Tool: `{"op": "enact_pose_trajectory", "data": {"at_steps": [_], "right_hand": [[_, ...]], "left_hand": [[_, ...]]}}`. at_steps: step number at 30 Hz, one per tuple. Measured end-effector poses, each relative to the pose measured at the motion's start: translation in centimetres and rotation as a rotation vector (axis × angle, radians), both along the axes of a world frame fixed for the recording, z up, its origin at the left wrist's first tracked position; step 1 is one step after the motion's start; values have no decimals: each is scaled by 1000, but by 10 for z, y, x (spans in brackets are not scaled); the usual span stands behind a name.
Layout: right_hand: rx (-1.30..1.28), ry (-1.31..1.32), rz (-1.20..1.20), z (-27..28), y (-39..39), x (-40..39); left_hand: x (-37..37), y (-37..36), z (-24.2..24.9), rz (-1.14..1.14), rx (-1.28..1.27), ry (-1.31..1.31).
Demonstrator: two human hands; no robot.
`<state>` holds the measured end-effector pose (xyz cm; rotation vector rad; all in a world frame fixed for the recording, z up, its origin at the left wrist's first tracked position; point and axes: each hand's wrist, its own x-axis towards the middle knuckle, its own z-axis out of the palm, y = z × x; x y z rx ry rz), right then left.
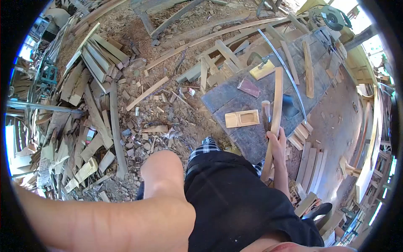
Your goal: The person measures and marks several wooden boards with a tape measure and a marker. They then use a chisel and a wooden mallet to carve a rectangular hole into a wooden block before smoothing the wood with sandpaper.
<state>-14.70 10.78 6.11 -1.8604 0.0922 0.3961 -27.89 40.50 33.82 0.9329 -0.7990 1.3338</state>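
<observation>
My right hand (277, 145) is wrapped around a long wooden strip (277, 98), gripping its lower half. The strip rises along the near part of a dark workbench (226, 96). Left of it lie a pale wooden piece with recessed hollows (242, 119) and a tool with a wooden handle (265, 107). Farther up are a dark red flat block (249, 87) and a yellow block with a metal fitting (261, 72). A dark blue-black object (289, 107) sits right of the strip. My bare left arm (109, 222) is raised close to the camera; its hand is out of view.
A long thin curved bluish strip (287, 69) crosses the bench. A circular saw (333, 17) stands at the far right end. Stacked boards (310, 168) lie right of my hand. Timber offcuts (94, 113) are piled at left, and wood scraps (168, 117) litter the ground.
</observation>
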Motion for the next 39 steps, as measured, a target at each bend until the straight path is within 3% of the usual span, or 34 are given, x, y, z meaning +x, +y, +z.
{"op": "enact_pose_trajectory", "data": {"at_steps": [27,29,39], "right_hand": [[-28,-118,-57,-29,-26,-5],[13,7,-52,-22,-20,-11],[-19,-18,-41,-19,-16,-5]], "left_hand": [[-8,-8,-9,-75,-80,-144],[-9,-9,-5,-70,-61,-120],[-10,-9,-9,-88,-55,-150]]}}
